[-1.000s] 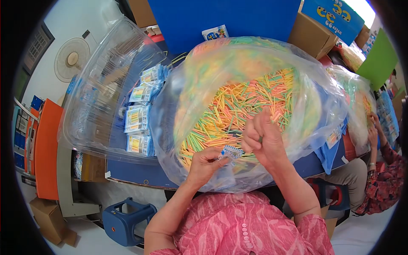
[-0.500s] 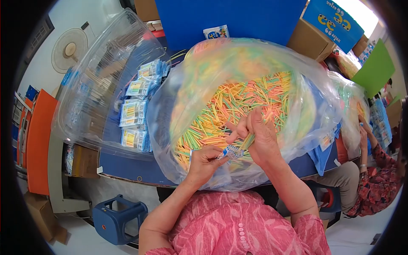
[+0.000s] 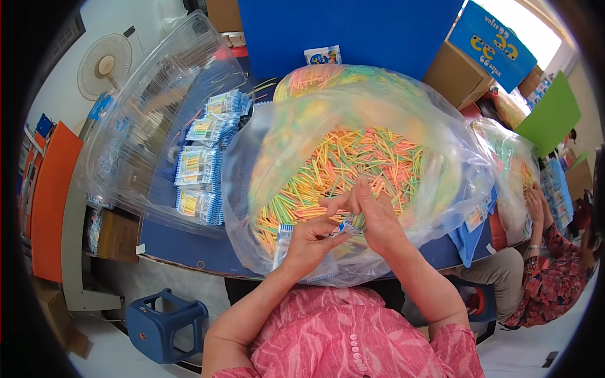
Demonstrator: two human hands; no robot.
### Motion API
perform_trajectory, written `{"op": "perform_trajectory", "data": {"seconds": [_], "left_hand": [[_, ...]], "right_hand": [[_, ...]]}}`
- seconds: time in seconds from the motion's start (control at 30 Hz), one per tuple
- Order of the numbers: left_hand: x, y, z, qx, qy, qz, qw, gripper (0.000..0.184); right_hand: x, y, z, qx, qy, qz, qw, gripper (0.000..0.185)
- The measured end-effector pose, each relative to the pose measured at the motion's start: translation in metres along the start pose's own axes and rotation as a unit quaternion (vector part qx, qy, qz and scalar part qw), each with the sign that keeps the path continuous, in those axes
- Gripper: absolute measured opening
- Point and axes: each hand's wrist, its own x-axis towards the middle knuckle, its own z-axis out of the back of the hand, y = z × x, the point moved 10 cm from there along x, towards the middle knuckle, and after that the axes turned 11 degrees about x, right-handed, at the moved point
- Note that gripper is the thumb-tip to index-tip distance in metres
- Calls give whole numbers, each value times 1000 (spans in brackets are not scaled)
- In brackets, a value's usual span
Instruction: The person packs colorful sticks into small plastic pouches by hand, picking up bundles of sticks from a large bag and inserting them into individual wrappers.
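Note:
A large clear plastic bag [image 3: 454, 183] lies open on the table, full of thin yellow, green, pink and orange sticks [image 3: 340, 157]. Over its near edge, my left hand [image 3: 309, 244] pinches a small blue-and-white packet [image 3: 344, 227]. Close to it on the right is my right hand [image 3: 372, 217], its fingers curled at the packet's opening around a few greenish sticks, partly hidden. Another small packet [image 3: 283, 239] shows behind my left hand.
Filled packets [image 3: 196, 165] stand in stacks at the left, beside a clear plastic bin [image 3: 120, 183]. A blue panel [image 3: 340, 31] rises behind the bag. On the right, a co-worker's hands [image 3: 537, 208] are at another bag [image 3: 504, 164]. A blue stool [image 3: 165, 327] is below left.
My right hand has come down and left from above the sticks to the packet, its fingers now at the opening. My left hand still pinches the packet. The view has shifted slightly.

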Motion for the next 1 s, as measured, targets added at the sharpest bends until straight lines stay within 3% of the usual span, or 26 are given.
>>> {"op": "perform_trajectory", "data": {"seconds": [0.17,0.37,0.47,0.63,0.73,0.9,1.0], "left_hand": [[0,-6,-14,-112,61,76,989,6],[6,16,-25,-114,79,88,986,16],[8,23,-31,-132,78,92,984,20],[11,21,-35,-139,93,94,981,21],[8,17,-35,-142,90,104,980,21],[9,17,-33,-130,81,88,984,23],[8,16,-35,-81,89,80,990,23]], "right_hand": [[-4,2,-6,-16,63,35,997,56],[-5,24,-4,23,75,81,994,49],[-4,35,9,-20,47,104,993,42],[-7,35,7,-18,69,67,995,37],[-14,59,-8,-182,95,161,965,39],[-19,37,-3,-265,101,142,948,42],[-25,35,-3,-393,125,147,899,45]]}}
